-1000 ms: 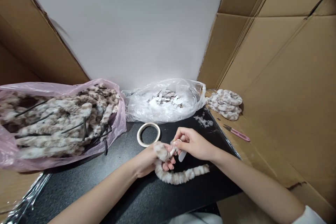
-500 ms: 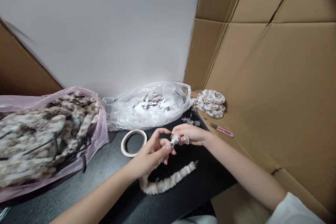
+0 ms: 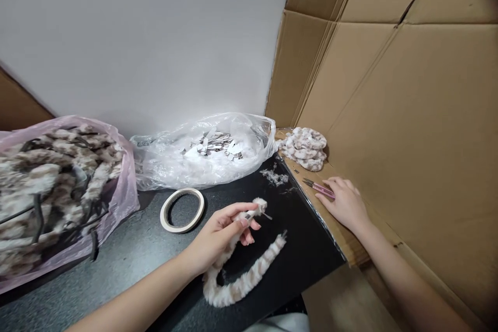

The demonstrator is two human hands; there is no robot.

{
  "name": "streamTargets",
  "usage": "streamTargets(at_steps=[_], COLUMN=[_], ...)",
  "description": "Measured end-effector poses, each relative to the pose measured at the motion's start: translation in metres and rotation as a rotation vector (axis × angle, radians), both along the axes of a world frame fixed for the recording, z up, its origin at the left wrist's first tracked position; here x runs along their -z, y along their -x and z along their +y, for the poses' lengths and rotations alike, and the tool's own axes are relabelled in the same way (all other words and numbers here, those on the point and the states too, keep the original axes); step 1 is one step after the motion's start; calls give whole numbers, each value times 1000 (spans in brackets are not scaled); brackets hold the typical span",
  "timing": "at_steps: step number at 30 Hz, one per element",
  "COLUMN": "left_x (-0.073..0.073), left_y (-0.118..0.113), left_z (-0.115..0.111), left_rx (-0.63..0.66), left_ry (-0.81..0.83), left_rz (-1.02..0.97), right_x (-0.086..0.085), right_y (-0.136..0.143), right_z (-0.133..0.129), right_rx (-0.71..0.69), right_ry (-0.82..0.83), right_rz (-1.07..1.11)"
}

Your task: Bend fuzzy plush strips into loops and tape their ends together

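I'm pinching the furry strip (image 3: 249,284), left hand (image 3: 218,233) lower centre; right hand (image 3: 347,205) lying palm-down, frame right, touching scissors (image 3: 318,187), closure unclear.

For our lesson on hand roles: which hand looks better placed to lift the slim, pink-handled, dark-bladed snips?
Probably the right hand: its fingers are at the snips, while the left hand pinches the mottled white-and-brown furry strip.
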State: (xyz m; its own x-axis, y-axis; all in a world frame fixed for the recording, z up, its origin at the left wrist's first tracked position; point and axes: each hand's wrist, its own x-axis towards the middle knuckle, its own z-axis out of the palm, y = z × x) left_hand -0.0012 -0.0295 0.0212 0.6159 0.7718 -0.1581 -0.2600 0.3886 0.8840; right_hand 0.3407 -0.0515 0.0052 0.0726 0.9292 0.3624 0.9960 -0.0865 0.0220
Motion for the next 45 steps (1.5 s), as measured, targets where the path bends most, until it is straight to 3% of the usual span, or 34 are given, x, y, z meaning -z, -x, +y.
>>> streamTargets(at_steps=[7, 10, 14, 19, 22, 25, 29, 35, 40, 45], left_x=[6, 8, 9, 10, 10, 11, 13, 15, 16, 18], left_y=[-7, -9, -14, -20, -21, -22, -22, -21, -22, -23], left_z=[3, 4, 5, 6, 6, 5, 2, 1, 0, -2], left_rx=[-12, -19, -31, -23, -20, -29, -46, -43, -56, -75], left_ry=[11, 56, 78, 98, 80, 16, -83, -153, -170, -203], left_rz=[38, 49, 64, 77, 102, 149, 167, 180, 205, 246], right_x=[9, 10, 5, -11, -16, -15, -11, -5, -4, -5], right_y=[-3, -6, 4, 53, 87, 109, 120, 112, 106, 111], right_z=[4, 8, 5, -11, -18, -22, -25, -30, -28, -23], right_rx=[-37, -79, -76, -226, -288, -295, -342, -496, -528, -492], right_ry=[24, -3, -41, 59, 162, 239, 225, 203, 93, -18], right_rz=[-142, -106, 326, 995, 1252, 1365, 1245, 773, 442, 310])
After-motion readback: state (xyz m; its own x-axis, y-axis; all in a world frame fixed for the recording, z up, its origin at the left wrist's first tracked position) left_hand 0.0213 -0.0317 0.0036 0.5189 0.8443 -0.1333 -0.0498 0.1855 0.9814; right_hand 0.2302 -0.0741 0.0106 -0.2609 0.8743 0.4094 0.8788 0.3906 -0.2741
